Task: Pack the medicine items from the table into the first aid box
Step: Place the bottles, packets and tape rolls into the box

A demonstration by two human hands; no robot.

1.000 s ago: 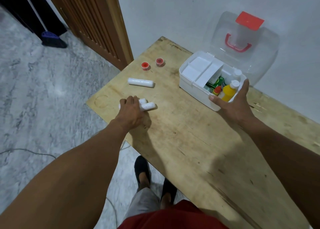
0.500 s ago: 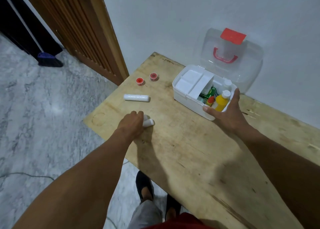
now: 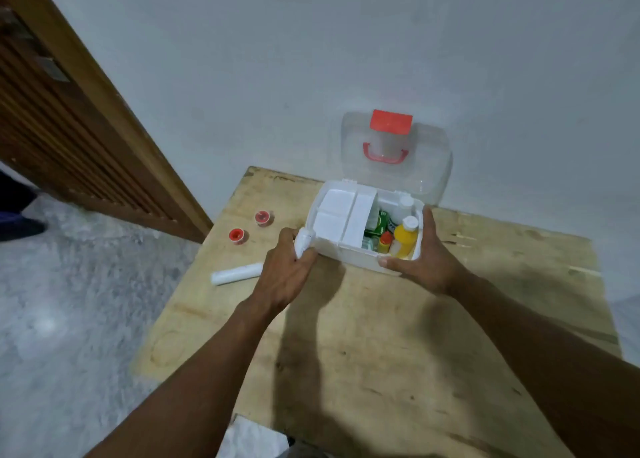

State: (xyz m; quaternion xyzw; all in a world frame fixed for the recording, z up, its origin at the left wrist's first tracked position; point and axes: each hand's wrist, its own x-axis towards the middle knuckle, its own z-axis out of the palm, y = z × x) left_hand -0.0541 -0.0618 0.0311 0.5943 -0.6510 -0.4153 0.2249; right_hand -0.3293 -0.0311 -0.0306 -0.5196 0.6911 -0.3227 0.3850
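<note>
1. Where a second ago the left hand point(image 3: 287, 274) lay over two white rolls at the table's point(image 3: 381, 371) left edge, it is now up at the 9 o'clock end of the box point(image 3: 349, 257). Its fingers are curled round a roll point(image 3: 302, 244), whose tip pokes out on top. I cannot tell whether the second roll is in the fist too, but none shows where the two lay.
2. The right hand point(image 3: 427, 260) has stayed put, spread wide on the box's corner at 4 o'clock. The thumb lies flat along the near wall and straight fingers run up the end wall, bracing the box.
3. The lid point(image 3: 431, 166) stands open at 12 o'clock against the wall. A white tray point(image 3: 341, 215) covers the box's left half. The right half is open and holds a yellow bottle point(image 3: 404, 238) among other items.
4. A long roll point(image 3: 237, 274) lies on the table at the box's 8 o'clock, and two red spools point(image 3: 237, 235) sit at 9 to 10 o'clock.
5. I judge the pick-up done and the drop next. The hand must cross the tray to reach the open half, and at least three items are still out.
</note>
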